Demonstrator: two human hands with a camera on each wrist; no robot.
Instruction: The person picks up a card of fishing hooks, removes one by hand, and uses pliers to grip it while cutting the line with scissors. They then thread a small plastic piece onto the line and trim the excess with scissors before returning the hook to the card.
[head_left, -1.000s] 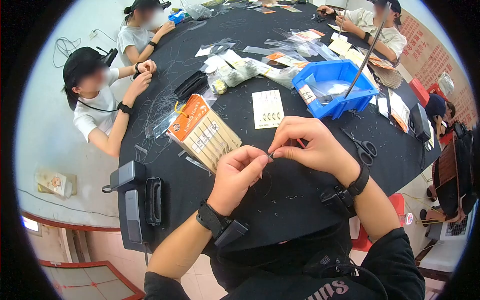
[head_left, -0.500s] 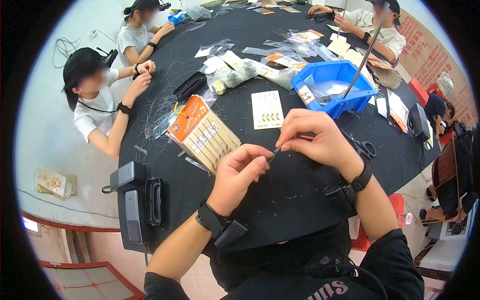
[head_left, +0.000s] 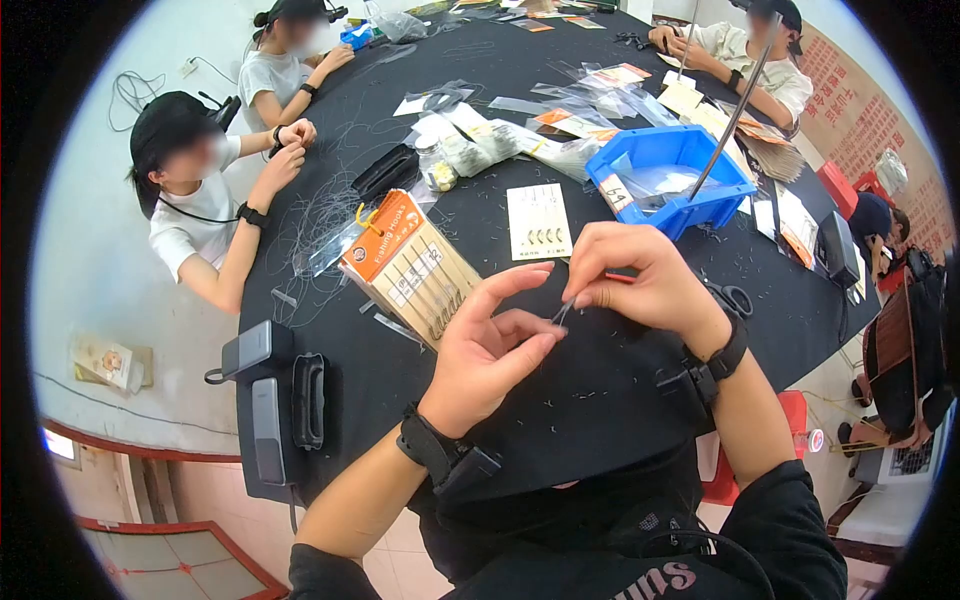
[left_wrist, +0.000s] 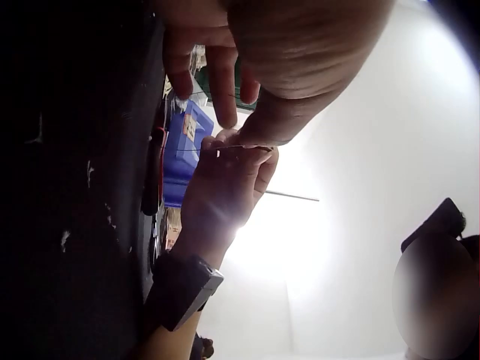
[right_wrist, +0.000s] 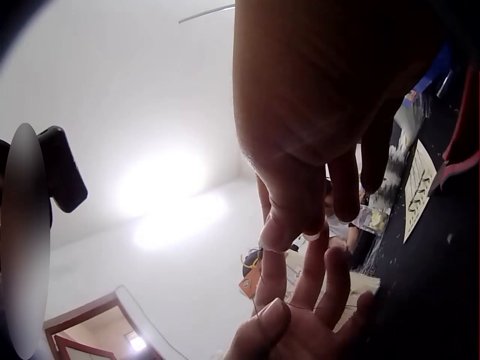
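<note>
In the head view my right hand (head_left: 640, 285) pinches a thin strand of fishing line (head_left: 565, 312) between thumb and forefinger. My left hand (head_left: 490, 350) is just left of it, forefinger raised and thumb stretched toward the strand. The right wrist view shows the left fingers (right_wrist: 337, 289) spread, with fine line running past the thumb. Left of the hands lies a stack of fishing hook cards (head_left: 410, 270) with an orange header. A single card (head_left: 540, 222) with several hooks lies just beyond the hands. A red-handled tool (right_wrist: 459, 146) shows beside the right hand.
Black-handled scissors (head_left: 735, 300) lie partly behind the right wrist. A blue bin (head_left: 720, 207) holding clear packets stands beyond, with a metal rod rising from it. Tangled line (head_left: 330, 190), plastic sleeves and a jar (head_left: 433, 165) spread across the black table. Power banks (head_left: 265, 430) sit at left; other people sit around.
My right hand has drawn a little up and right with the pinched line. My left fingers have opened, the forefinger lifting away from the thumb.
</note>
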